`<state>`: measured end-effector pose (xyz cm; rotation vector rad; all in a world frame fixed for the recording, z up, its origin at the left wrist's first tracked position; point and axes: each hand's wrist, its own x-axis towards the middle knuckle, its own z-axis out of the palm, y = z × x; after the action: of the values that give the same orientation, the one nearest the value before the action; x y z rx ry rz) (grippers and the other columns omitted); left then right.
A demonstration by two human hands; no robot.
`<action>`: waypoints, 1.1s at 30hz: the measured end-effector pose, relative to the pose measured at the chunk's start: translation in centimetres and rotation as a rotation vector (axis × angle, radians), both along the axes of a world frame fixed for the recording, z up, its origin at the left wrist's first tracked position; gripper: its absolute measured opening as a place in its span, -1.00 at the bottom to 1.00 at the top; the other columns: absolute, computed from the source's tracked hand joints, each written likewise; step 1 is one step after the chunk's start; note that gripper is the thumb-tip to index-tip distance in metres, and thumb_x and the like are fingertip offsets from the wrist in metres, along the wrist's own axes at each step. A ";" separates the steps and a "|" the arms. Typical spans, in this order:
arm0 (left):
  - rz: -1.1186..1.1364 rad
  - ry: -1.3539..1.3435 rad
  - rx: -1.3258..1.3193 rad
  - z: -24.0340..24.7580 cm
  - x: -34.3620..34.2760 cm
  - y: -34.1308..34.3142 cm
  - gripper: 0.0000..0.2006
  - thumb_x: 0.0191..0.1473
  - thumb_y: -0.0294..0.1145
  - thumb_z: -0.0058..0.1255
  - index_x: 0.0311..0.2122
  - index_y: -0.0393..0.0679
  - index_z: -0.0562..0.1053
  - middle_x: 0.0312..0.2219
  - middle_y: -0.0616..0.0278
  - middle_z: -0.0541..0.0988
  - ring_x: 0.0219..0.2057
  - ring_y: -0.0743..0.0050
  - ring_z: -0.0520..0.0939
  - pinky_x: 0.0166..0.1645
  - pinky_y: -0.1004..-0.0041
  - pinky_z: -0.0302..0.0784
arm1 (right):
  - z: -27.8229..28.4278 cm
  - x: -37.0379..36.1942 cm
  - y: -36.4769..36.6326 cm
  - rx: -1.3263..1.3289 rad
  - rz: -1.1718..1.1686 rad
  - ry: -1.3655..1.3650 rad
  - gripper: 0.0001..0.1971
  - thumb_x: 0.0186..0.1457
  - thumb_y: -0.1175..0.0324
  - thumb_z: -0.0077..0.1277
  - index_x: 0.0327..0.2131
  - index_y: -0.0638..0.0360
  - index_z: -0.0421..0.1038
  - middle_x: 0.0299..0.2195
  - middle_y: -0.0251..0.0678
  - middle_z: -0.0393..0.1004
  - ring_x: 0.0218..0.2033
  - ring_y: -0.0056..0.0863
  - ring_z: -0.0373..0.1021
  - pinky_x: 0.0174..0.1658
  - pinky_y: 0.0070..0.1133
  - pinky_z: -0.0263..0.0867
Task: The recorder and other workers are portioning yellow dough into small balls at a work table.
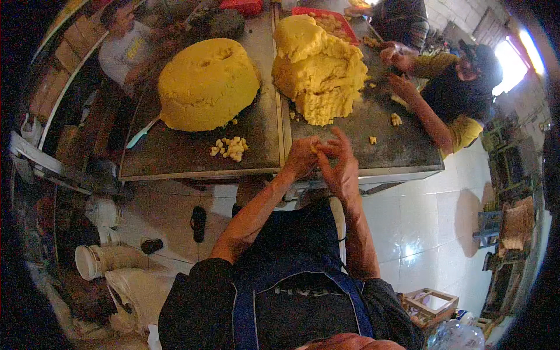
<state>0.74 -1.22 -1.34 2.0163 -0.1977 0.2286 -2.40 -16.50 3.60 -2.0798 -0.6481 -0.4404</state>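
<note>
My left hand point(302, 156) and my right hand point(340, 164) meet over the near edge of the table. Between their fingertips is a small piece of yellow dough point(315, 149), partly hidden by the fingers. The left fingers are curled in; on the right, thumb and forefinger pinch while other fingers stand out. Just beyond my hands rises a big torn mound of yellow dough point(321, 76). To the left lies a smoother, rounded dough mound point(207, 84), with a pile of small shaped dough pieces point(230, 149) in front of it.
A knife with a light green handle point(137, 137) lies by the left mound. Loose dough bits point(396, 119) dot the right side of the table. A co-worker point(461, 87) works at the right, another person point(125, 46) at the far left. A red tray point(344, 29) stands behind.
</note>
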 end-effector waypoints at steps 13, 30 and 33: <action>0.063 -0.036 0.013 0.7 -0.9 -0.7 -0.71 0.08 -0.30 0.12 -0.10 -0.18 0.51 -0.41 -0.04 0.64 -0.33 0.01 0.69 -0.23 0.19 0.56 | -0.4 1.0 -0.1 0.255 -0.020 0.159 -0.42 0.12 0.52 0.09 0.22 0.14 0.18 -0.24 -0.11 0.61 -0.22 -0.29 0.58 -0.23 -0.47 0.51; 0.028 0.077 0.021 0.1 0.3 0.5 -0.53 0.02 -0.26 0.20 0.02 -0.22 0.40 -0.34 -0.06 0.63 -0.34 0.04 0.67 -0.23 0.22 0.57 | 0.0 1.0 0.7 -0.111 0.011 -0.164 -0.44 0.15 0.45 0.10 0.22 0.08 0.19 -0.20 -0.11 0.61 -0.07 -0.13 0.51 -0.11 -0.37 0.46; -0.051 0.016 0.062 -0.4 0.4 0.0 -0.63 0.06 -0.21 0.16 -0.10 -0.23 0.45 -0.35 -0.02 0.62 -0.39 0.13 0.66 -0.27 0.26 0.56 | 0.2 0.0 0.6 0.116 -0.133 0.044 -0.38 0.10 0.49 0.08 0.24 0.10 0.16 -0.17 -0.12 0.59 -0.04 -0.07 0.47 -0.02 -0.31 0.41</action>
<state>1.16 -1.18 -1.70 2.0713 -0.2481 0.1763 -2.36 -15.93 3.77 -2.0230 -0.4488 -0.4944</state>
